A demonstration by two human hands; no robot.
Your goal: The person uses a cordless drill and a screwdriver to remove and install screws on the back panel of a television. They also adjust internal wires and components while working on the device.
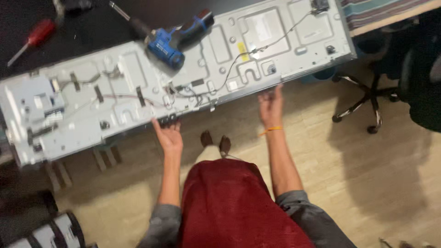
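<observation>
grey metal panel (138, 92) lies flat on the counter, near edge overhanging. left hand (169, 135) and right hand (271, 106) touch that edge, grip open, holding nothing. best lifted evenly; blue drill (177, 39) may slide.

The setting is an informal repair workspace in a home or small office room, not an industrial shop. Indicators: a dark worktop (92, 32) carrying a large grey metal back panel (183, 78) with exposed wiring, a blue cordless drill (177, 39) lying on the panel, and a red-handled screwdriver (34, 39) beside it. The floor (321, 183) is light wood laminate. A black swivel chair (390, 78) on a castor base stands at the right. A striped fabric (376, 9) lies at the upper right corner.
</observation>
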